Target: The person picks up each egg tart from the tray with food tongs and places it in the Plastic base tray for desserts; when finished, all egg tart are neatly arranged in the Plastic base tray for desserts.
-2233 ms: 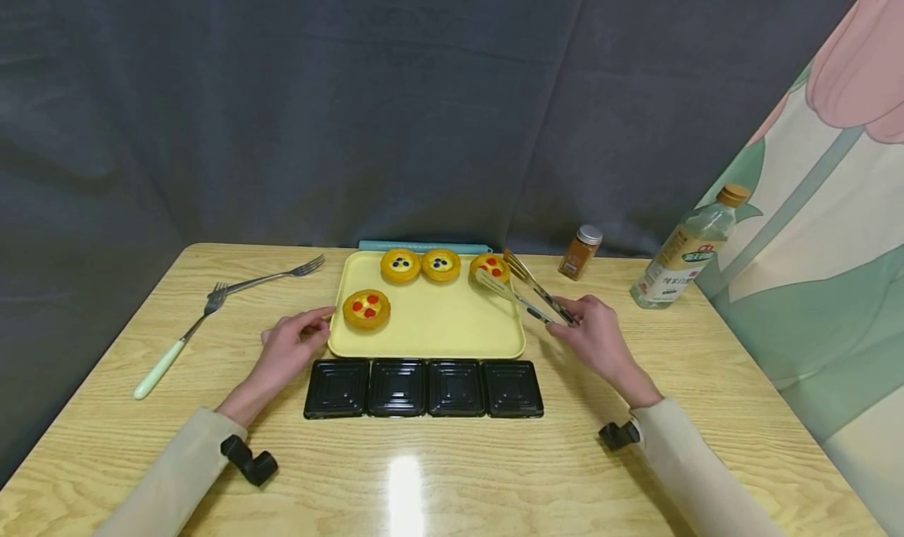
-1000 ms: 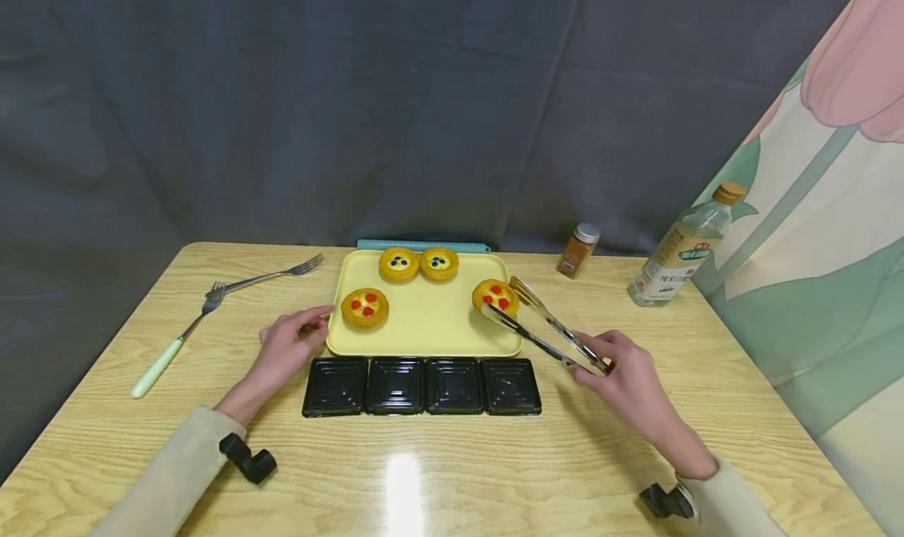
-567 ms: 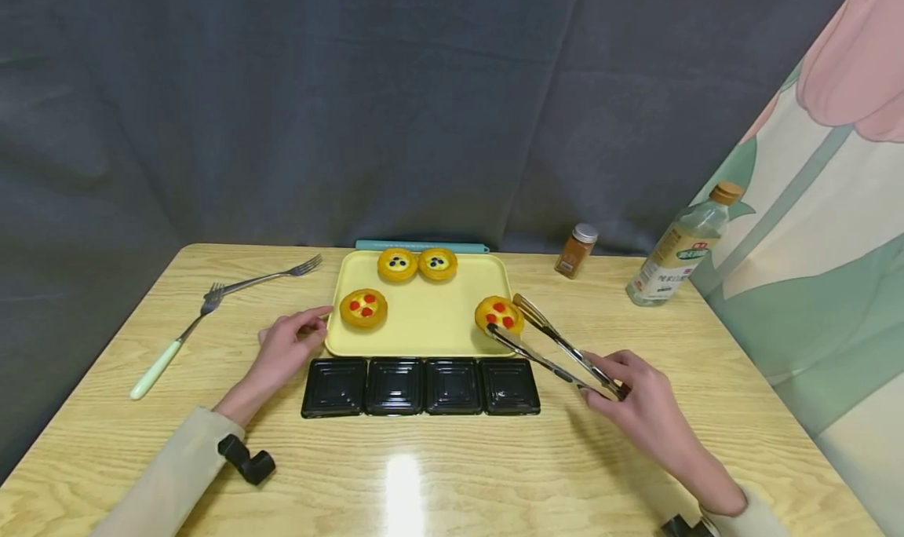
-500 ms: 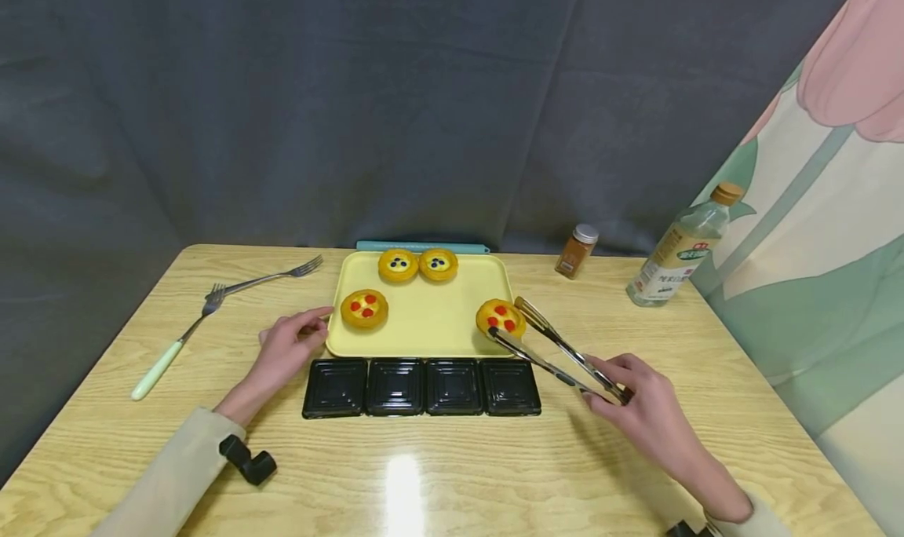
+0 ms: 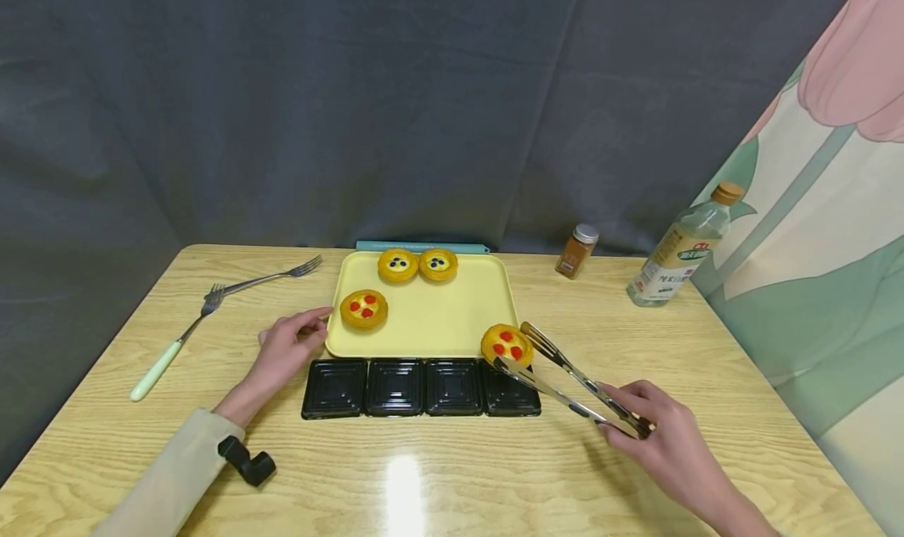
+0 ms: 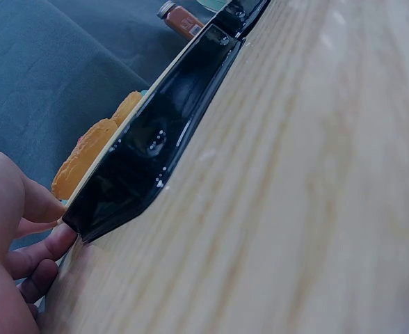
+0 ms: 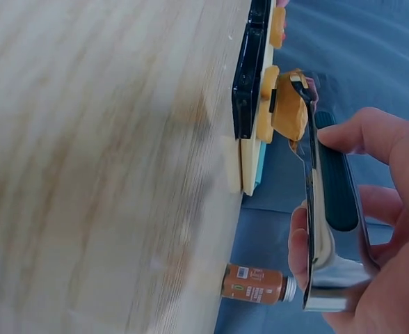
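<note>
My right hand grips metal tongs. Between the tong tips is an egg tart with red pieces on top, overlapping the front right corner of the yellow tray and the rightmost black compartment in the head view. The right wrist view shows this tart raised above the tray. My left hand pinches the yellow tray's left edge between thumb and finger. Another red-topped tart sits at the tray's left; two blue-dotted tarts lie along its back.
A black tray of several square compartments lies directly in front of the yellow tray. Two forks lie at left. A spice jar and a clear bottle stand at back right. A teal bar lies behind the yellow tray.
The tongs have lifted the red-topped tart from the tray's back right corner and brought it toward me, to the front right corner. My left hand has stayed in place.
</note>
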Demonstrator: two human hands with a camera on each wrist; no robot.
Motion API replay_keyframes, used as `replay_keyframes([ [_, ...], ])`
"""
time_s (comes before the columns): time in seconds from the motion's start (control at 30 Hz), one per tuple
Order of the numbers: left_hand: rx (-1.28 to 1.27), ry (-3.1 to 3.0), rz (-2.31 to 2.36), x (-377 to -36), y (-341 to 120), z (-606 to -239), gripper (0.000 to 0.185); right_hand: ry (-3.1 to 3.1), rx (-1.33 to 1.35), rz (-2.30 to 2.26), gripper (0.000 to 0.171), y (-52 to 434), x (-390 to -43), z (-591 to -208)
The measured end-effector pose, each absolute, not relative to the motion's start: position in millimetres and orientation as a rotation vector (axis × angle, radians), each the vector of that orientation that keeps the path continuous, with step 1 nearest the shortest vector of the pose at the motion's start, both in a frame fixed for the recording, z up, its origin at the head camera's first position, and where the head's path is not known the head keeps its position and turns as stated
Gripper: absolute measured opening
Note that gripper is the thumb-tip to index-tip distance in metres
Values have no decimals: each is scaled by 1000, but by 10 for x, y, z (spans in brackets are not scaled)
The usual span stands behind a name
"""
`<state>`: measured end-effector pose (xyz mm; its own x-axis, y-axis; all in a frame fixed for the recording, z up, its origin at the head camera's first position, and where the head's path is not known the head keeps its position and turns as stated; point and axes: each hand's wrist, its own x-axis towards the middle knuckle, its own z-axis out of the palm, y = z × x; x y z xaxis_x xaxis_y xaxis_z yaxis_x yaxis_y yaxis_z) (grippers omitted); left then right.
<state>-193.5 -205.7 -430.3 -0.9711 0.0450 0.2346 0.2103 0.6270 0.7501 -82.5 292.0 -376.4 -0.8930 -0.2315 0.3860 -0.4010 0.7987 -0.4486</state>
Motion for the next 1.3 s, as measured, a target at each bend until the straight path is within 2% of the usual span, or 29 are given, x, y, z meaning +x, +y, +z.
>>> replay_keyframes([
  [0.3,-204,-2657,-1261,-1931,-2054,-4299,38,-2651,519,754,49,2973,-714,-3816],
  [0.9,-208,-2660,-1255,-1941,-2064,-4313,38,-2839,357,789,44,2984,-601,-3840],
  [1.3,-206,-2658,-1253,-1945,-2068,-4314,38,-2802,380,749,51,2983,-613,-3846],
])
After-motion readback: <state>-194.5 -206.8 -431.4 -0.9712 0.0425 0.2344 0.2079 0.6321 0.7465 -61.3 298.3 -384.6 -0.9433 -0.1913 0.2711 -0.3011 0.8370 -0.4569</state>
